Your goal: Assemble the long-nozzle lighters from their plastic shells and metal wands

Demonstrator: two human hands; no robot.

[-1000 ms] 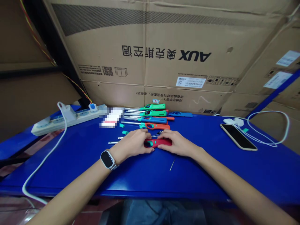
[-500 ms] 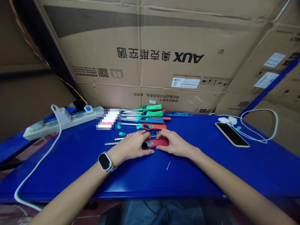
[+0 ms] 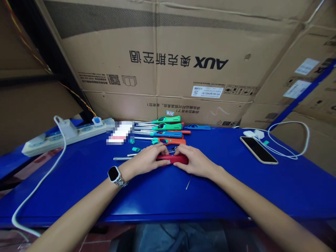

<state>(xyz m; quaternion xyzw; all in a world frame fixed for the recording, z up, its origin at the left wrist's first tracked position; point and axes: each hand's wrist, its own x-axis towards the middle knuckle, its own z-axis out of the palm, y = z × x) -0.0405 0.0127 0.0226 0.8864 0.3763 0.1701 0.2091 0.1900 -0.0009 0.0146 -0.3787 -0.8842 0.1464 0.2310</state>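
Observation:
A red long-necked lighter (image 3: 172,159) lies across the middle of the blue table, its metal tube sticking out to the left from under my wrist. My left hand (image 3: 148,159) is closed around the trigger end, fingers behind and thumb in front. At the handle's right end my right hand (image 3: 196,160) pinches it between thumb and fingers. Just behind, small dark and silvery parts (image 3: 174,149) are partly covered by my fingers. Beyond them several lighters are lined up, among them an orange one (image 3: 173,141), a blue one (image 3: 168,134) and a green one (image 3: 170,126).
A power strip (image 3: 86,128) with a white cable stands at the left. Small teal caps (image 3: 135,149) lie left of the lighters. A phone (image 3: 258,150) and a coiled cable rest at the right. A thin metal pin (image 3: 188,182) lies in front. A cardboard wall (image 3: 157,80) rises behind.
The red lighter has rolled in my hands, so its teal-edged trigger opening no longer faces me and more red casing shows. My left thumb has shifted up onto it.

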